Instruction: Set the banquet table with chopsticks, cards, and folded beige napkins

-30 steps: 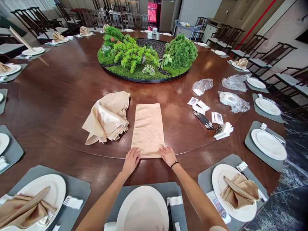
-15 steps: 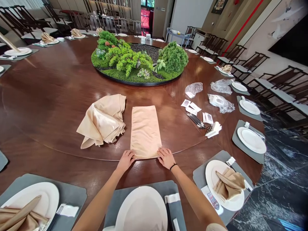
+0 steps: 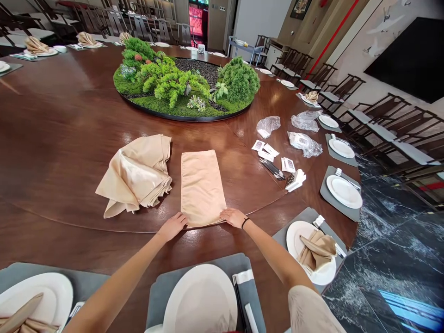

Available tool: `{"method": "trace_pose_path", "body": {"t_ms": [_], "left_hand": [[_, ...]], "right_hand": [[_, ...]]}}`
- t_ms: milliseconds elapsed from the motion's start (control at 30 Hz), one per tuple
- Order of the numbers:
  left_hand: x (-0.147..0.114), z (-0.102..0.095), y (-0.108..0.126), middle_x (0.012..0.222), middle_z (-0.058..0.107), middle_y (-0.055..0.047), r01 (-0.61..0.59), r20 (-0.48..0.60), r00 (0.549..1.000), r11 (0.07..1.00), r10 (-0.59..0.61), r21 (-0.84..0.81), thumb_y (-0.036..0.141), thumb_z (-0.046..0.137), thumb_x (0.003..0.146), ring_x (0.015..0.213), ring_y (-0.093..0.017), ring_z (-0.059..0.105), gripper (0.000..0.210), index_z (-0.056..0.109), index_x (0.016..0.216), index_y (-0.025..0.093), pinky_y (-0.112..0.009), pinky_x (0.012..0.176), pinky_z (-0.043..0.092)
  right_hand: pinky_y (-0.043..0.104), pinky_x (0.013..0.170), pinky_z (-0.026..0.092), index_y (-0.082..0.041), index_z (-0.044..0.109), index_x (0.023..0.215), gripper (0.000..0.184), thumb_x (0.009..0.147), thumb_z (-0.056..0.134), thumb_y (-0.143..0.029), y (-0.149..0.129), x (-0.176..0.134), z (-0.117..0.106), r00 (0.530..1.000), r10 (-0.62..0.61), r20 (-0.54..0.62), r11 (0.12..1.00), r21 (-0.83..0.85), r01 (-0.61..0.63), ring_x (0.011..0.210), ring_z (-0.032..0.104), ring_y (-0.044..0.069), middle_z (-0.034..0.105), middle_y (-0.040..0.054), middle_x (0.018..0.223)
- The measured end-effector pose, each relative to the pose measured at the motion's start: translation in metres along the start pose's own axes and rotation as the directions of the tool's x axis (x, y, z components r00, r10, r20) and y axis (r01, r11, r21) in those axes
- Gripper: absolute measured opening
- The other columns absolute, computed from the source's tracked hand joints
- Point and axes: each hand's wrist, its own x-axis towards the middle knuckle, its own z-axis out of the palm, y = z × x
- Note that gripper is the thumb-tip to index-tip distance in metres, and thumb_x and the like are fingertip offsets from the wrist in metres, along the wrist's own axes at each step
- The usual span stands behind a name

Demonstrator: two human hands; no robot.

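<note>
A beige satin napkin (image 3: 203, 185), folded into a long rectangle, lies flat on the brown wooden table in front of me. At its near left corner is my left hand (image 3: 173, 225), fingers closed on the edge of the cloth. My right hand (image 3: 235, 217), with a dark band at the wrist, has its fingers closed on the near right corner. Both thumbs are mostly hidden. Left of the folded napkin sits a loose pile of beige napkins (image 3: 138, 173), apart from my hands.
A white plate (image 3: 199, 300) stands on a grey placemat (image 3: 159, 296) nearest me, chopsticks beside it. To the right lie bundled chopsticks (image 3: 272, 169), white packets (image 3: 287, 164) and plastic bags (image 3: 305, 144). A planted centrepiece (image 3: 187, 85) fills the table's middle. A folded napkin (image 3: 317, 249) tops another plate.
My view has turned a little to the right, so everything sits further left. Both hands stay at the napkin's near corners, the right fingers now drawn closer together. The napkin remains flat.
</note>
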Motion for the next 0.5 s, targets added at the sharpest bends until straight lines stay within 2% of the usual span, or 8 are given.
{"method": "trace_pose_path", "body": {"t_ms": [100, 200, 300, 333, 400, 500], "left_hand": [[0.005, -0.002, 0.008, 0.128, 0.059, -0.010, -0.028, -0.023, 0.999, 0.999, 0.028, 0.039, 0.008, 0.049, 0.082, 0.129, -0.024, 0.045, 0.036, 0.061, 0.114, 0.019, -0.039, 0.109, 0.036], [-0.001, -0.007, 0.012, 0.136, 0.055, -0.009, -0.102, -0.014, 0.995, 0.995, 0.102, 0.010, 0.012, 0.054, 0.080, 0.137, -0.024, 0.037, 0.036, 0.060, 0.115, 0.019, -0.038, 0.113, 0.031], [-0.017, -0.010, 0.011, 0.125, 0.063, -0.008, -0.099, 0.034, 0.994, 0.980, 0.107, -0.173, 0.018, 0.052, 0.084, 0.126, -0.022, 0.050, 0.030, 0.060, 0.112, 0.023, -0.036, 0.106, 0.039], [-0.021, -0.009, 0.010, 0.118, 0.066, -0.007, -0.045, 0.047, 0.997, 0.967, 0.058, -0.251, 0.021, 0.049, 0.086, 0.116, -0.021, 0.058, 0.027, 0.059, 0.111, 0.024, -0.034, 0.100, 0.044], [-0.026, -0.007, 0.008, 0.102, 0.070, -0.004, 0.124, 0.050, 0.992, 0.913, -0.114, -0.389, 0.029, 0.043, 0.090, 0.094, -0.019, 0.066, 0.025, 0.056, 0.110, 0.025, -0.032, 0.087, 0.049], [-0.020, 0.000, 0.005, 0.087, 0.068, 0.000, 0.352, 0.041, 0.921, 0.780, -0.388, -0.518, 0.039, 0.041, 0.090, 0.077, -0.018, 0.066, 0.029, 0.047, 0.115, 0.024, -0.029, 0.075, 0.050]], "right_hand": [[0.037, 0.103, 0.039, -0.021, 0.062, 0.119, 0.031, 0.093, 0.046, -0.016, -0.003, 0.005, 0.000, 0.997, 0.054, -0.054, 0.998, -0.029, -0.055, 0.125, 0.051, 0.018, 0.061, 0.0084, 0.128], [0.038, 0.106, 0.035, -0.020, 0.061, 0.119, 0.030, 0.091, 0.051, -0.017, -0.010, 0.002, 0.005, 0.988, 0.111, -0.105, 0.994, 0.022, -0.109, 0.129, 0.047, 0.018, 0.061, 0.0092, 0.129], [0.035, 0.101, 0.040, -0.021, 0.060, 0.115, 0.028, 0.087, 0.054, -0.018, -0.018, -0.008, 0.015, 0.970, 0.199, -0.139, 0.965, 0.199, -0.169, 0.115, 0.058, 0.018, 0.066, 0.0071, 0.118], [0.033, 0.095, 0.044, -0.021, 0.060, 0.112, 0.025, 0.087, 0.053, -0.018, -0.020, -0.011, 0.018, 0.953, 0.264, -0.148, 0.934, 0.285, -0.214, 0.106, 0.062, 0.017, 0.069, 0.0055, 0.111], [0.028, 0.082, 0.049, -0.021, 0.059, 0.106, 0.021, 0.088, 0.049, -0.018, -0.021, -0.011, 0.023, 0.890, 0.428, -0.156, 0.823, 0.475, -0.312, 0.087, 0.066, 0.015, 0.070, 0.0028, 0.097], [0.025, 0.070, 0.051, -0.020, 0.056, 0.102, 0.017, 0.088, 0.046, -0.023, -0.017, 0.001, 0.025, 0.767, 0.628, -0.131, 0.623, 0.676, -0.395, 0.076, 0.064, 0.014, 0.068, 0.0016, 0.087]]}}
